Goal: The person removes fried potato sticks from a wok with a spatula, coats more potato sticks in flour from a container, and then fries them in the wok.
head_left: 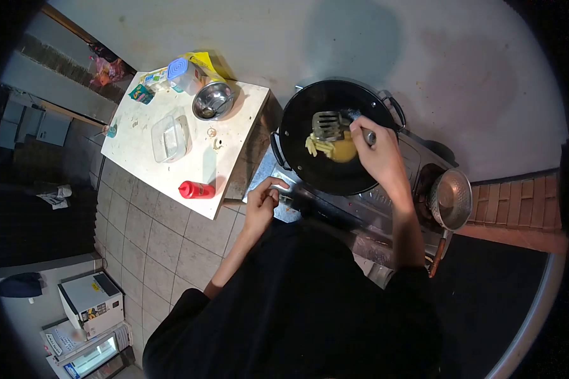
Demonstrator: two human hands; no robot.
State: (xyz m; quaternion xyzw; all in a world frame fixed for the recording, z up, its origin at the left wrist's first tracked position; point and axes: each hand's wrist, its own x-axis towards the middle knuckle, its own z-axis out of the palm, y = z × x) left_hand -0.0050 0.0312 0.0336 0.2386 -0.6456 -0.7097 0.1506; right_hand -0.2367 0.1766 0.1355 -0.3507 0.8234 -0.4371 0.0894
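Note:
My right hand (379, 155) is closed around the handle of a metal slotted spatula (327, 126). The spatula's slotted head is over the inside of a wide black two-handled pan (325, 179). Pale cut potato strips (320, 146) lie in the pan beside a pool of yellowish oil (344, 150), just below the spatula head. My left hand (262, 203) is held apart from the pan, below its left handle (278, 151). Its fingers are curled in, with the index finger less bent, and no object shows in them.
The pan sits on a stove (385, 208), with a hammered copper-coloured saucepan (451, 197) to its right. On the white table (145, 132) at left are a red squeeze bottle (196, 190), a clear rectangular container (169, 139), a steel bowl (213, 101) and a blue-lidded tub (186, 76).

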